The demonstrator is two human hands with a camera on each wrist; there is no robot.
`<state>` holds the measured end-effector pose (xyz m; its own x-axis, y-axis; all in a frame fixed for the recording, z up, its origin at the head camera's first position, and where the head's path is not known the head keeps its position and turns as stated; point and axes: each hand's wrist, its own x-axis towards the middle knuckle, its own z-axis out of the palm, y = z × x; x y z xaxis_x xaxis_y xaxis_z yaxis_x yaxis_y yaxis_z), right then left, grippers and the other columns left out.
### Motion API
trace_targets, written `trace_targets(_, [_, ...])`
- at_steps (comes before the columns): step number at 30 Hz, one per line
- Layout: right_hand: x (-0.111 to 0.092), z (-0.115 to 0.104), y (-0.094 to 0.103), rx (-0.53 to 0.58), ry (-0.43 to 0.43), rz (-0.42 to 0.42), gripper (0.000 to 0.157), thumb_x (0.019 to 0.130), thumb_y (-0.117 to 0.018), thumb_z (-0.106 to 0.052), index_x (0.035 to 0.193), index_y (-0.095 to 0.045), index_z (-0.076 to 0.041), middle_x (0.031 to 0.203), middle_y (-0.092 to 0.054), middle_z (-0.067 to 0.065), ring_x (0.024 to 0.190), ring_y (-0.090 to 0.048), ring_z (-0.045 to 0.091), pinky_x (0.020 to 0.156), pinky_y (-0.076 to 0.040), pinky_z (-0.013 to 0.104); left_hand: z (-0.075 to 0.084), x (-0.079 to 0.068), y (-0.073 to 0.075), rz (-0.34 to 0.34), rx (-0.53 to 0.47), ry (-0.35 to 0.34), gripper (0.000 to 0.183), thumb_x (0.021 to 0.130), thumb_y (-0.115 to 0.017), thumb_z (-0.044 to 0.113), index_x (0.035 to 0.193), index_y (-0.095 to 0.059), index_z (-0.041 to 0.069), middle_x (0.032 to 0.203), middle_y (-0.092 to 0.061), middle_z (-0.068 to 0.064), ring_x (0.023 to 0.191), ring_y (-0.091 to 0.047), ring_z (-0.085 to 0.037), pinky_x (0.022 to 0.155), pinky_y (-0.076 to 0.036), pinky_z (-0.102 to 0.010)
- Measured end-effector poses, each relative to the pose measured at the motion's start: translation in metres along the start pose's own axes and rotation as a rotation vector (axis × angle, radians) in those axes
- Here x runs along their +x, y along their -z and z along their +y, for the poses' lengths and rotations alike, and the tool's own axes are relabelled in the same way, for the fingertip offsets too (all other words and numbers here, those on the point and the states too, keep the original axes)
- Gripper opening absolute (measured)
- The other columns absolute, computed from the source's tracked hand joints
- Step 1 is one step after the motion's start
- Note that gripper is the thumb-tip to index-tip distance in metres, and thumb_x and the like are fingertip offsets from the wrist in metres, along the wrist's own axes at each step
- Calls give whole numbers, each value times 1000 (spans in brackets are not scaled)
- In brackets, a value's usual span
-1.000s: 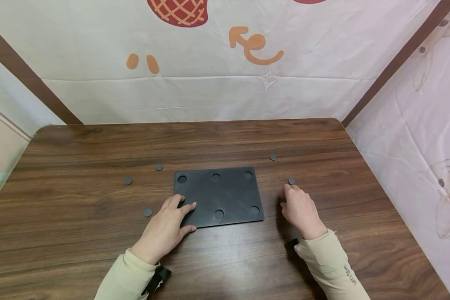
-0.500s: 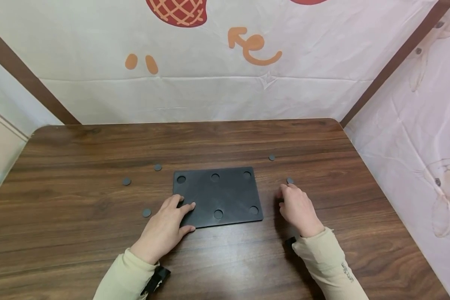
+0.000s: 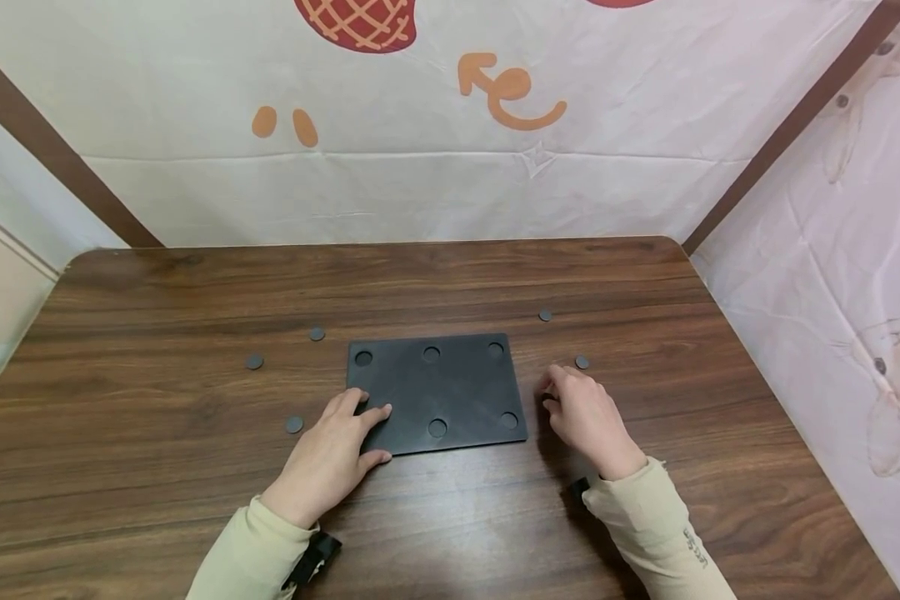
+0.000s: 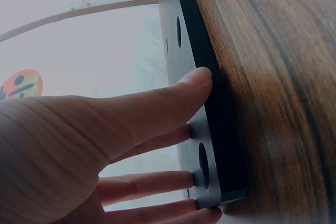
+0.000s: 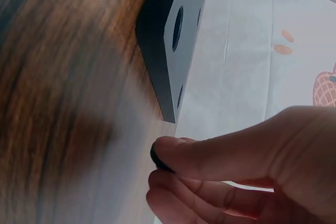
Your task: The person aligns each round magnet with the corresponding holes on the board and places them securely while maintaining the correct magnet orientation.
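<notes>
A flat black plate (image 3: pixel 450 387) with round recesses lies on the table. My left hand (image 3: pixel 322 462) rests on its near left corner; in the left wrist view, the thumb (image 4: pixel 197 82) touches the front edge and the straight fingers lie on the top face. Just right of the plate, my right hand (image 3: pixel 588 425) pinches a small black disc (image 5: pixel 157 157) between thumb and fingers, above the table. Similar discs lie flat: one dark disc (image 3: pixel 582 362) just beyond the right hand, another disc (image 3: pixel 545 316) farther back.
Left of the plate, a back disc (image 3: pixel 317 334), a far-left disc (image 3: pixel 255 362) and a near disc (image 3: pixel 294 425) lie on the wooden table (image 3: pixel 157 467). A printed white curtain (image 3: pixel 420 196) hangs behind the table's back edge.
My right hand has moved left toward the plate, pinching the disc, away from the disc lying by its fingertips. The left hand and plate have stayed in place.
</notes>
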<state>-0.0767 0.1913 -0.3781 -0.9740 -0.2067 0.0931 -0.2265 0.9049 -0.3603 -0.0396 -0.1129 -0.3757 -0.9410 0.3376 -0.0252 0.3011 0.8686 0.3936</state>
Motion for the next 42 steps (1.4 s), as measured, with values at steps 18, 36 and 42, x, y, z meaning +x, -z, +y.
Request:
trace_targets(18, [5, -10, -5, 126, 150, -24, 17, 77, -71, 7, 83, -65, -9, 80, -62, 1, 68, -54, 10, 61, -47, 27, -2, 0, 1, 4, 7, 3, 51, 78, -79, 24, 124, -65, 7, 128, -51, -21, 125, -47, -40, 74, -55, -44])
trace_targets(36, [2, -16, -7, 191, 223, -154, 12, 85, -67, 3, 88, -67, -8, 83, -66, 2, 74, -62, 10, 64, -51, 23, -2, -1, -2, 13, 3, -2, 51, 78, -80, 24, 124, -65, 7, 128, -52, -21, 125, -47, -39, 77, -55, -44])
trace_targets(42, [2, -15, -8, 194, 249, -173, 14, 85, -65, 4, 87, -69, -8, 83, -69, 2, 68, -60, 6, 60, -49, 20, -2, -1, -2, 11, 3, 0, 51, 78, -80, 23, 124, -65, 7, 128, -52, -21, 126, -47, -39, 78, -55, -44])
